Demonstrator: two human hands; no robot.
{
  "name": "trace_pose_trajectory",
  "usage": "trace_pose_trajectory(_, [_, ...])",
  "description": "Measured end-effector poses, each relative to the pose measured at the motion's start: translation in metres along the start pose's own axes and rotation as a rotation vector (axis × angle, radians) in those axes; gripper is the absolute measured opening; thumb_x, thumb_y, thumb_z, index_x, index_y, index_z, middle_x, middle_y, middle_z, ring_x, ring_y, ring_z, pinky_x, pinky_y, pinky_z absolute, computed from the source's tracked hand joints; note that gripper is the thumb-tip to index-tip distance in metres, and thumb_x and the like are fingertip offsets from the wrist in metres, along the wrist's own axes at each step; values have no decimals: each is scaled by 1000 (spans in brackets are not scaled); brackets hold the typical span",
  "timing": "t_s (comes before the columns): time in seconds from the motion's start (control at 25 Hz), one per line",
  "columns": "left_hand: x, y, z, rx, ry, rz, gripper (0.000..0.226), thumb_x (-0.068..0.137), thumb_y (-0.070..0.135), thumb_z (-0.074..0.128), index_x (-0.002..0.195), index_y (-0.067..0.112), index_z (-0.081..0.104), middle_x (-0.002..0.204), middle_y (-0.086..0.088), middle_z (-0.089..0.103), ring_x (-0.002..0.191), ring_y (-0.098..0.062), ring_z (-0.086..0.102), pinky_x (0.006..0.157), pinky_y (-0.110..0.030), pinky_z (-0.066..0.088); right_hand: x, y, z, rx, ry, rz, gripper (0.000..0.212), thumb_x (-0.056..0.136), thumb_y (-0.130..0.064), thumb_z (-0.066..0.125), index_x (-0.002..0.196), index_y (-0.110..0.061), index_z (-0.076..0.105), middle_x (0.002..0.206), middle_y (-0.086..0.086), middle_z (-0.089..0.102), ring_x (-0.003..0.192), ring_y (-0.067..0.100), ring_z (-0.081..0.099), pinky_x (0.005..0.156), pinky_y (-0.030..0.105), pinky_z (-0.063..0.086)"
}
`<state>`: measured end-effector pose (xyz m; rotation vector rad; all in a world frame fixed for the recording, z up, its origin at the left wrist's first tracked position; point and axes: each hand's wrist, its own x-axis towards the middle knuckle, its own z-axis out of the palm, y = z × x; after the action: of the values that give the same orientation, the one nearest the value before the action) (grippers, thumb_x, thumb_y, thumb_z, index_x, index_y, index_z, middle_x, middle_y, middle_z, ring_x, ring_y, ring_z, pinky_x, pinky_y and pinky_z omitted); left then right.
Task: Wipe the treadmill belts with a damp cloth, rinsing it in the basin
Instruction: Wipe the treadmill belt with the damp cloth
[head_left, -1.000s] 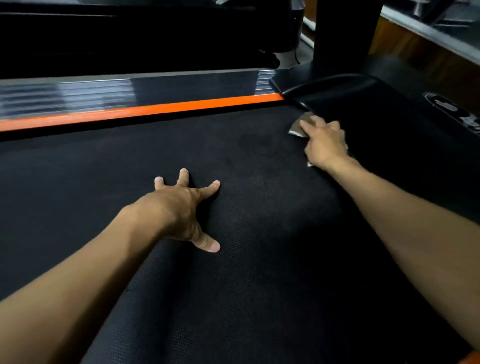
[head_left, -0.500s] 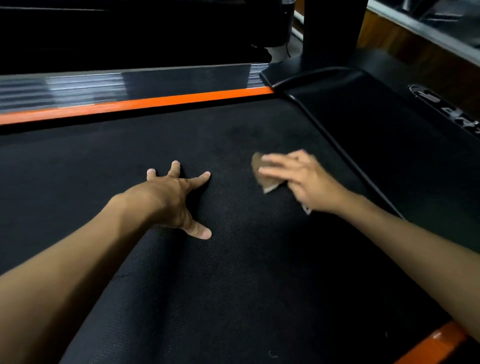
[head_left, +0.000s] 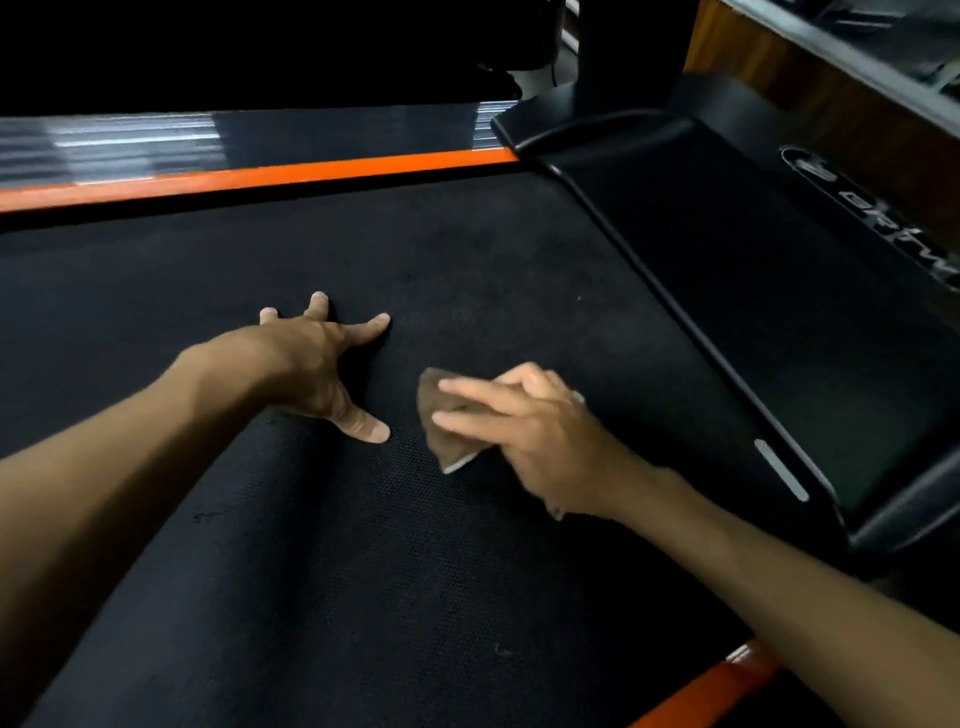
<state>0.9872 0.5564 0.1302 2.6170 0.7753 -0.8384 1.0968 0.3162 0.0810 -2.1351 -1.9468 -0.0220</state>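
Black textured treadmill belt (head_left: 467, 571), orange-edged

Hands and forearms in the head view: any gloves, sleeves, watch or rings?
Left hand and right hand are both bare: no gloves. Both forearms are uncovered as far as the frame shows, with no sleeves, watch or wristband. No rings visible.

Showing bare from the frame's edge to the fingertips, both of them: left forearm (head_left: 130, 467) filling the 8 o'clock corner, looming broad near the lens and tapering toward the wrist; right forearm (head_left: 779, 587) running in from 4 o'clock, tapering likewise. Left hand (head_left: 311, 364) showing short, rounded nails and a creased thumb knuckle. Right hand (head_left: 540, 447) appearing slightly smeared by blur, knuckle ridges standing out along its back.
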Motion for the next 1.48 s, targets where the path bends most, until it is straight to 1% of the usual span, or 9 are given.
trace_pose_trajectory(0.08, [0, 0, -1, 0, -4, 0, 130, 44, 77, 75, 143, 62, -8, 161, 0, -20, 144, -50, -7, 115, -63, 17, -3, 42, -8, -99, 41, 68, 66, 76, 0, 40, 131, -29, 61, 146, -6, 50, 100, 27, 51, 85, 41, 42])
trace_pose_trajectory(0.28, [0, 2, -2, 24, -8, 2, 134, 36, 80, 68, 144, 61, -8, 161, -3, -17, 144, -52, -2, 115, -59, 20, 15, 119, -29, -129, 194, 862, 59, 88, -4, 50, 139, -34, 52, 153, -9, 39, 117, 33, 42, 101, 39, 34])
trace_pose_trajectory(0.52, [2, -1, -2, 22, -25, 6, 134, 38, 81, 71, 142, 62, -11, 160, -2, -21, 144, -52, -4, 114, -62, 20, 0, -1, 0, -23, 63, 192, 60, 81, 0, 48, 132, -28, 60, 147, -5, 48, 97, 26, 50, 80, 39, 42])
trace_pose_trajectory(0.64, [2, -1, -1, 22, -28, 11, 134, 37, 81, 70, 142, 62, -11, 160, -2, -21, 144, -51, -4, 114, -62, 19, -15, 13, -12, -59, -45, -33, 62, 82, 1, 43, 135, -29, 57, 150, -5, 45, 103, 23, 50, 84, 34, 39])
trace_pose_trajectory(0.76, [2, -1, -1, 40, -12, 8, 133, 39, 81, 70, 143, 61, -10, 161, -2, -17, 143, -52, 1, 114, -61, 21, -1, 86, -20, -190, 87, 256, 65, 77, -5, 34, 133, -27, 59, 146, 0, 50, 99, 36, 53, 86, 49, 48])
trace_pose_trajectory(0.92, [3, -2, -1, 57, -7, 7, 134, 35, 83, 67, 143, 62, -10, 161, -3, -15, 143, -52, 4, 115, -58, 22, 35, 117, -27, -188, 158, 952, 59, 90, -9, 50, 143, -34, 47, 156, -7, 32, 121, 33, 38, 102, 41, 33])
trace_pose_trajectory(1.12, [5, -4, 0, 26, -17, 11, 136, 32, 83, 68, 143, 62, -9, 161, -3, -17, 143, -53, -3, 116, -61, 16, 18, 18, -6, -90, 153, 350, 61, 77, -2, 47, 131, -28, 61, 145, -4, 50, 97, 30, 51, 81, 43, 45])
trace_pose_trajectory(1.28, [2, -1, -1, 11, -11, 14, 133, 36, 81, 69, 144, 61, -8, 161, -1, -16, 143, -52, -2, 116, -60, 17, -58, -34, -11, -35, -62, -25, 62, 84, -1, 60, 136, -33, 52, 151, -10, 41, 106, 21, 49, 83, 35, 42])
trace_pose_trajectory(1.48, [1, 0, -1, 16, -7, 1, 134, 35, 82, 68, 143, 62, -7, 161, -2, -12, 143, -51, 1, 116, -58, 18, -85, 81, -41, -202, 116, 467, 63, 82, 0, 39, 136, -30, 53, 146, 3, 50, 92, 35, 53, 81, 51, 50])
